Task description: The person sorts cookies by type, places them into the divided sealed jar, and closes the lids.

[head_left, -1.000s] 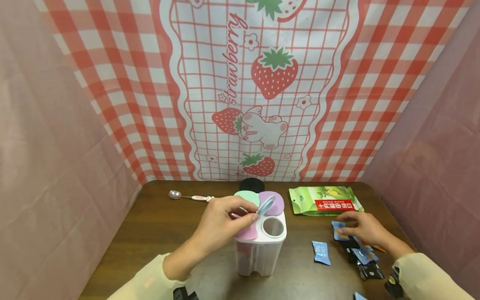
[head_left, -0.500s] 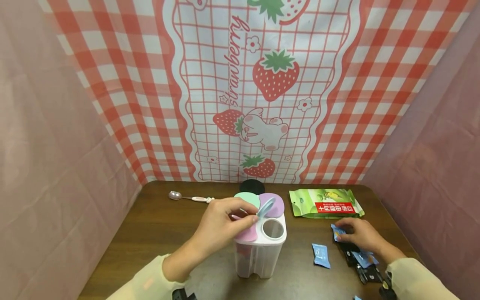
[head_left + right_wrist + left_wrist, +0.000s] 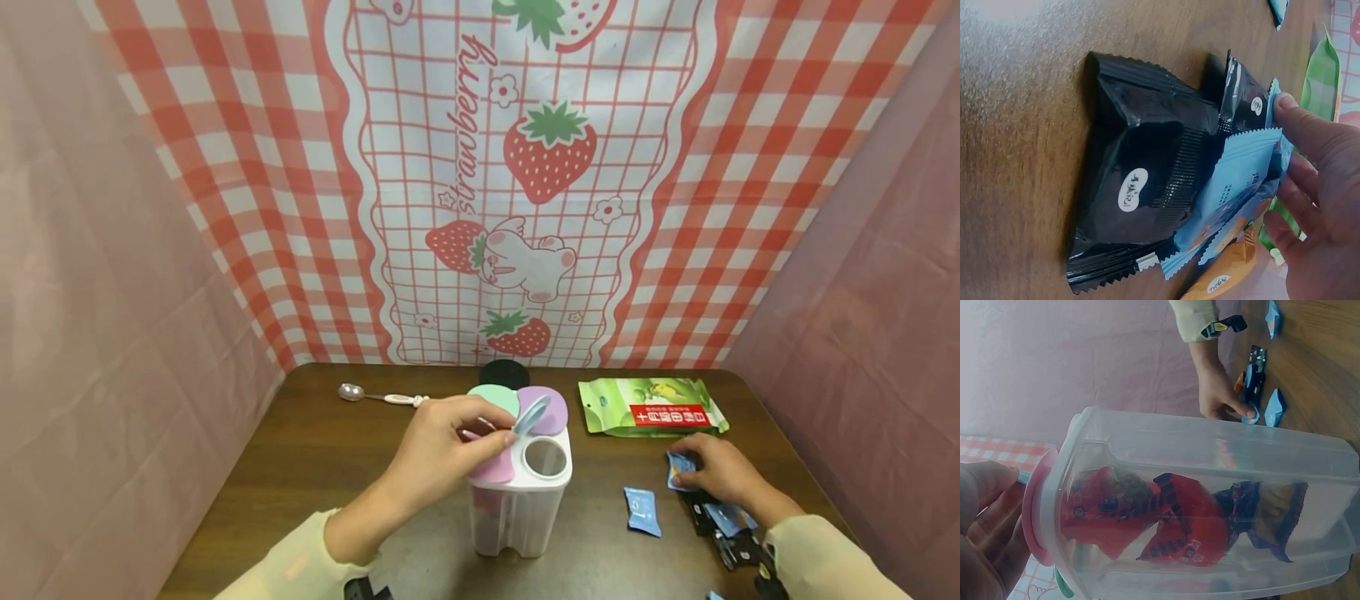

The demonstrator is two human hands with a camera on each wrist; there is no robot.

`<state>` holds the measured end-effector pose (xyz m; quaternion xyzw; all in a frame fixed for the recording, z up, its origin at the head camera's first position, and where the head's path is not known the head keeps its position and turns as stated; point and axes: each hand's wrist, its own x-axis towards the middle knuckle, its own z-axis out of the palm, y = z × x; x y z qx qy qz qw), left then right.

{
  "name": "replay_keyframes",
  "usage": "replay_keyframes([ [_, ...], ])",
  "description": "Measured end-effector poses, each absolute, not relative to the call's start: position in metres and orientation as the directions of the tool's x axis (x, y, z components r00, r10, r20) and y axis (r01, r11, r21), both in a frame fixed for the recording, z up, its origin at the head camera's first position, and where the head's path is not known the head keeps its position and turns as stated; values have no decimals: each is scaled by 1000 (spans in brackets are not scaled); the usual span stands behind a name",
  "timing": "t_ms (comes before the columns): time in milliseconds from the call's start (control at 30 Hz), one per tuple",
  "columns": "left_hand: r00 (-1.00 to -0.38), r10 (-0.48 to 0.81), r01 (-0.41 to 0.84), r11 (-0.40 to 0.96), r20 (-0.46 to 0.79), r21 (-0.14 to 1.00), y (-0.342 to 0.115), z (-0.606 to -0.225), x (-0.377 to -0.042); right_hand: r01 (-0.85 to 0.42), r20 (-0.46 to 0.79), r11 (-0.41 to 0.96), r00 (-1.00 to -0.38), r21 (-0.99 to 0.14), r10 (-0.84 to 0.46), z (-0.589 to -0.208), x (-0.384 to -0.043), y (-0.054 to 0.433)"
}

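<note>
My left hand (image 3: 438,442) pinches the raised light blue lid (image 3: 533,415) of a clear, white-topped storage container (image 3: 528,517). The round opening (image 3: 545,458) beside that lid is uncovered. Pink (image 3: 492,468), mint and purple lids cover the other openings. Through the container's wall, the left wrist view shows red wrapped snack packets (image 3: 1191,519). On the right, my right hand (image 3: 726,473) holds a small blue snack packet (image 3: 680,472) between thumb and fingers, low over the table. Black packets (image 3: 1141,169), another blue packet (image 3: 1229,187) and an orange one (image 3: 1225,269) lie by it.
A loose blue packet (image 3: 642,512) lies between the container and the pile. The green wipes pack (image 3: 652,407) lies at the back right. A spoon (image 3: 382,397) rests at the back left, and a black round object (image 3: 504,373) stands behind the container.
My right hand has gripped the blue packet at the pile and shifted it slightly. The left hand keeps holding the light blue lid, with no clear movement.
</note>
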<state>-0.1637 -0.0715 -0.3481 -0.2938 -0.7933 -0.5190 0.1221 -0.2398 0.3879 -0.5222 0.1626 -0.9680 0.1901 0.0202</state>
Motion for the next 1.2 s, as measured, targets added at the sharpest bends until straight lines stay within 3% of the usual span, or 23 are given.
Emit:
replay_keyframes([
  [467,-800,331,593,301,501,747,-72,-349,-163,-271,140,861,-962,-431,-233,-517,-235,391],
  [767,-806,339,583,312,485,750,-71,-348,-163,-260,147,818,-966,-513,-215,-476,-226,379],
  [1200,-807,335,582,321,486,747,-71,-345,-162,-506,368,715,-858,-481,-360,-379,-215,319],
])
